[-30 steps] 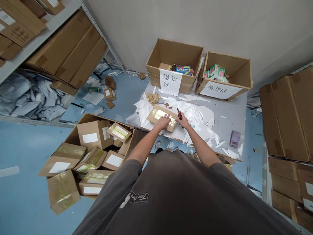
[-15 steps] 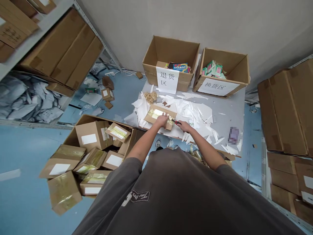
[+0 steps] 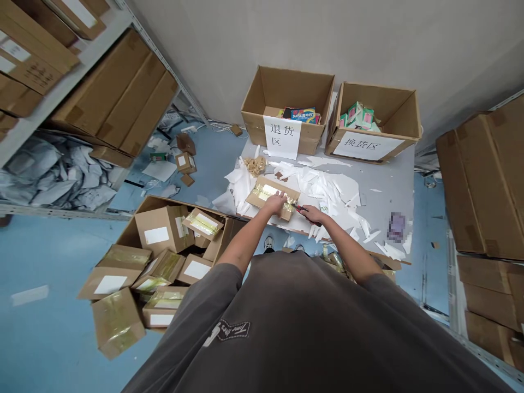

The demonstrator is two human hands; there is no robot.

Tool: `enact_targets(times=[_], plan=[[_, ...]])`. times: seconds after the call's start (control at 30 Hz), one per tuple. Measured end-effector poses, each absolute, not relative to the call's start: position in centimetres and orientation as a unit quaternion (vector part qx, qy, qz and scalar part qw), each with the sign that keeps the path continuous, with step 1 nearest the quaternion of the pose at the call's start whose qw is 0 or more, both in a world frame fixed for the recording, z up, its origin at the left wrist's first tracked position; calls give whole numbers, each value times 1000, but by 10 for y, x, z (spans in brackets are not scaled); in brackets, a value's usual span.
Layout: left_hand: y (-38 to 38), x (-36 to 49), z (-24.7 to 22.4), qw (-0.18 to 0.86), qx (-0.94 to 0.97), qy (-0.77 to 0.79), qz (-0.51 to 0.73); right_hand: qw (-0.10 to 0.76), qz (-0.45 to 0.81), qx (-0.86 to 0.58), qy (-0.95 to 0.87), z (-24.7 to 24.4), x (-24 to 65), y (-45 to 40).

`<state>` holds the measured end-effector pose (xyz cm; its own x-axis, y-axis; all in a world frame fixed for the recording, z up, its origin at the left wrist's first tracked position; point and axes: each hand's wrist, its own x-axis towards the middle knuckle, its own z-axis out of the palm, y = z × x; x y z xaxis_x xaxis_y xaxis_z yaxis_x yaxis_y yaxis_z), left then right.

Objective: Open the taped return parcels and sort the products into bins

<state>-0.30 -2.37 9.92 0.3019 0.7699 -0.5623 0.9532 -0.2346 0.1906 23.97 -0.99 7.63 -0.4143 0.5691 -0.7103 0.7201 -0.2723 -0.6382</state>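
Lengthwise, the carton (image 3: 264, 192) runs left-right, the knife (image 3: 301, 208) pointing left toward it.

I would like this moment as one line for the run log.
left hand: on taped box | right hand: holds cutter, tip at box's right end | table: paper scraps, two open boxes

To the right of the paper scraps (image 3: 323, 183), bare desk (image 3: 385, 180) leaves a broad lane, with a blurred purple item (image 3: 396, 227) standing in its near part. Along the far side, the left carton (image 3: 311, 137) and the right carton (image 3: 391, 109) form a tall barrier with only a narrow gap between them, though both are open from above. The cutter (image 3: 303, 209) bridges the short space between the right grip (image 3: 313, 214) and the parcel (image 3: 282, 187), while crumpled brown paper (image 3: 254, 165) blocks the spot just beyond the parcel's left end.
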Motion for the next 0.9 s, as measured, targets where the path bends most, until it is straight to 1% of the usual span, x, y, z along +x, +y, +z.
enact_targets(times=[0.3,0.4,0.47,0.57,0.77,0.9], plan=[[-20,-9,90,251,772,553,-186,36,-677,540,498,69,242,-32],[-18,-9,85,252,769,556,-192,4,-678,560,476,69,242,-41],[-19,-9,85,255,774,550,-184,3,-671,561,484,69,240,-47],[-21,-13,85,256,774,556,-165,9,-630,575,522,69,238,-54],[-21,-16,86,261,775,554,-156,9,-491,587,644,71,250,-58],[-21,-14,83,260,774,558,-152,56,-419,577,699,77,243,-35]])
